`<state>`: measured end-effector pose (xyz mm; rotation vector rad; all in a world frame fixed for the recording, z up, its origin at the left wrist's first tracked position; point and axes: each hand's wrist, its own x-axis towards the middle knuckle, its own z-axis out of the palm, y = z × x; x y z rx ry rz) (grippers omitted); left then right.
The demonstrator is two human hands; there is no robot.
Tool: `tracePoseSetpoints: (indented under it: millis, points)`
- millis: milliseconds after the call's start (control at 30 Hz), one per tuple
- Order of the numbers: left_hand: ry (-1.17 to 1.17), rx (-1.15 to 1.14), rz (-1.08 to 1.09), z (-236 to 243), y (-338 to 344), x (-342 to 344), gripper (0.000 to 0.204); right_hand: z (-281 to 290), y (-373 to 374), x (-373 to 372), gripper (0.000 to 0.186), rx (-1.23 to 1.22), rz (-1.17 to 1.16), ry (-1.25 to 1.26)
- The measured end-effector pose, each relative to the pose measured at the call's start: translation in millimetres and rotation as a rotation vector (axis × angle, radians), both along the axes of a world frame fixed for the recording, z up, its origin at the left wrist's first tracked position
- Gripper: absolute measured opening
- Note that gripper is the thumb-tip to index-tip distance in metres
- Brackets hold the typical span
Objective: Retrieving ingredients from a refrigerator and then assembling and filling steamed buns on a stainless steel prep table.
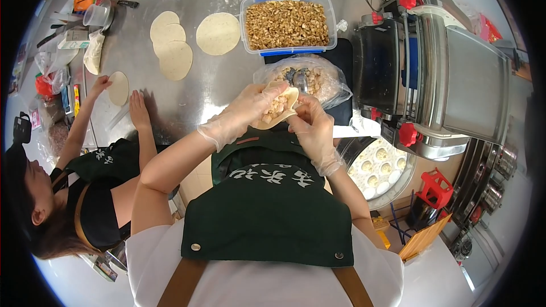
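In front of my apron I hold a round dough wrapper point(292, 98) cupped around a chunky pale filling point(274, 109). My left hand point(247, 108), in a clear plastic glove, supports it from the left with the thumb over the filling. At the wrapper's right edge, the gloved fingers of my right hand point(314, 131) pinch the dough, which rises there in a fold. Just beyond my hands lies an open clear plastic bag of filling point(324, 84), with a metal spoon point(301, 82) in it. The wrapper's top is still open, showing the filling.
Beyond the bag stands a plastic tub of chopped nuts point(287, 25). Flat dough rounds point(218, 34) lie left of it. A dough-rolling machine point(421, 74) fills the right; below it is a round tray of filled buns point(367, 167). At left, a co-worker's hand point(101, 85) touches another round.
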<state>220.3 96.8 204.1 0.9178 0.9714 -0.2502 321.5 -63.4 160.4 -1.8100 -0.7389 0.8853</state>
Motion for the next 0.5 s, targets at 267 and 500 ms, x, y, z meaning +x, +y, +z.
tracePoseSetpoints:
  millis: [267,500]
  points:
    - [-0.034,0.018,-0.004,-8,-3,-1,0.037,3,-1,2,0.038,0.007,-0.034,0.133]
    - [0.003,0.096,-0.082,-14,-4,0,0.032,2,-2,-4,0.029,0.005,-0.017,-0.054]
